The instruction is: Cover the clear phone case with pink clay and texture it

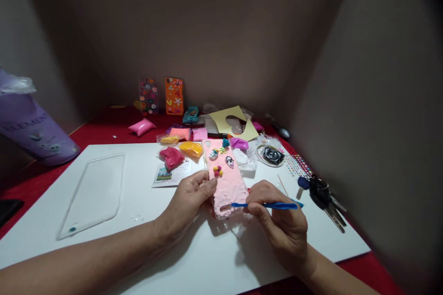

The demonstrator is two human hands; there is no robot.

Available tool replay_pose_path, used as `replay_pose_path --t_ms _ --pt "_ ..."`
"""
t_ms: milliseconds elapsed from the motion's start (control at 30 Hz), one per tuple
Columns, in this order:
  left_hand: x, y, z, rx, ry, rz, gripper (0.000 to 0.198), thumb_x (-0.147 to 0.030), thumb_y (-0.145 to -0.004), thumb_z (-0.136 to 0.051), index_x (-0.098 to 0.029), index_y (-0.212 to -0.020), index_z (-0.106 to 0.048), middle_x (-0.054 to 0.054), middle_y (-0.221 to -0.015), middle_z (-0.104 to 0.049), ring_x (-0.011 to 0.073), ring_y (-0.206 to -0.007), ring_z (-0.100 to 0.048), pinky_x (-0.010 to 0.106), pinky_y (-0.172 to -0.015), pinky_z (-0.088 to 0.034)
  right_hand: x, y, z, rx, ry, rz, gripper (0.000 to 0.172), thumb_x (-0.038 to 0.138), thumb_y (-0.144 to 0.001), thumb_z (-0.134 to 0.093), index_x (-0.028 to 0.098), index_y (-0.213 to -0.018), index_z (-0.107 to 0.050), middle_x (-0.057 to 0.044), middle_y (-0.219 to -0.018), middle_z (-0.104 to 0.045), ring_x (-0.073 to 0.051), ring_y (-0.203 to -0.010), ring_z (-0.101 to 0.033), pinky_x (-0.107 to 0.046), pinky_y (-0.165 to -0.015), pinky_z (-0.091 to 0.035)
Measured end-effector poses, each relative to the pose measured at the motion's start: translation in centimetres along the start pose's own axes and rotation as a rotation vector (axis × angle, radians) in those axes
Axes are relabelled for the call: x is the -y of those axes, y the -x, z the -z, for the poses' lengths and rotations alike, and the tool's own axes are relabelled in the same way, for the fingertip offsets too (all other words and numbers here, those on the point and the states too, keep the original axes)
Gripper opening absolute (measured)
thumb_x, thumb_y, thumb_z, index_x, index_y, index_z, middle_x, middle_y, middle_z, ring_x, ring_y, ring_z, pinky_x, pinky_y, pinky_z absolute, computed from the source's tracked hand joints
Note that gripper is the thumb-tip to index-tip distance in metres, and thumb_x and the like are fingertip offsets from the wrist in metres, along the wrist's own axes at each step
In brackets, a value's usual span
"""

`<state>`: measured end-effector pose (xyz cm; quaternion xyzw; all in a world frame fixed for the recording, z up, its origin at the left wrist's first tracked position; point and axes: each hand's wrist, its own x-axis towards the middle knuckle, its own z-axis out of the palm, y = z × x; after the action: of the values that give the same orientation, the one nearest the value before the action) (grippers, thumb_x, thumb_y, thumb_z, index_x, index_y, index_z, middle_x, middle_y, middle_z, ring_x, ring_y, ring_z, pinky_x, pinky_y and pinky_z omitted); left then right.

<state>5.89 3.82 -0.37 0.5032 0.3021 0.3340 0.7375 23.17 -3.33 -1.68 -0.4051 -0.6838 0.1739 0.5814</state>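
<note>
A phone case (230, 189) coated in bumpy pink clay is held tilted above the white board (145, 258). Small clay decorations sit on its upper half, among them a red and yellow flower (218, 171) and a black and white piece (229, 161). My left hand (188, 198) grips the case by its left edge, thumb on the front. In my right hand (280, 226) is a blue modelling tool (277, 205), pinched between thumb and fingers. Its tip touches the clay beside a small slot near the case's lower end.
Bags of coloured clay, such as a red one (172, 158) and an orange one (191, 148), lie behind the case. A clear phone case (121, 179) rests at left. Keys (323, 193) lie at right. Two decorated cases, one orange (174, 97), lean on the wall; a purple tumbler (32, 124) stands left.
</note>
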Motion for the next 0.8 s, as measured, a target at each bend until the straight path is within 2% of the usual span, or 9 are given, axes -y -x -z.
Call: replay_pose_path --t_ms 267,400,800 --pt "0.11 -0.1 0.07 0.008 0.012 -0.008 0.022 -0.035 -0.085 -0.054 -0.013 -0.082 -0.055 0.002 -0.073 -0.055 0.0119 -0.064 -0.051 0.026 -0.059 -0.041 0.05 -0.14 -0.02 0.023 -0.01 0.001 0.011 0.008 -0.082 -0.052 0.018 -0.08 -0.058 -0.002 -0.07 -0.056 -0.016 -0.069 -0.05 -0.035 -0.063 -0.041" --pt "0.15 -0.07 0.07 -0.004 -0.004 -0.003 0.022 -0.035 -0.085 -0.054 -0.014 -0.081 -0.054 0.0 -0.068 -0.052 0.0116 -0.061 -0.05 0.027 -0.061 -0.042 0.17 -0.02 0.04 -0.003 0.005 -0.015 0.012 0.008 -0.083 -0.051 0.017 -0.078 -0.058 -0.002 -0.069 -0.054 -0.016 -0.068 -0.05 -0.035 -0.062 -0.04" --pt "0.1 -0.13 0.1 -0.005 0.007 0.002 0.022 -0.035 -0.085 -0.054 -0.014 -0.082 -0.054 0.001 -0.069 -0.054 0.0133 -0.064 -0.053 0.028 -0.062 -0.044 0.23 0.04 0.03 -0.019 0.013 -0.016 0.012 0.009 -0.083 -0.052 0.018 -0.079 -0.058 -0.002 -0.069 -0.055 -0.016 -0.068 -0.051 -0.035 -0.063 -0.041"
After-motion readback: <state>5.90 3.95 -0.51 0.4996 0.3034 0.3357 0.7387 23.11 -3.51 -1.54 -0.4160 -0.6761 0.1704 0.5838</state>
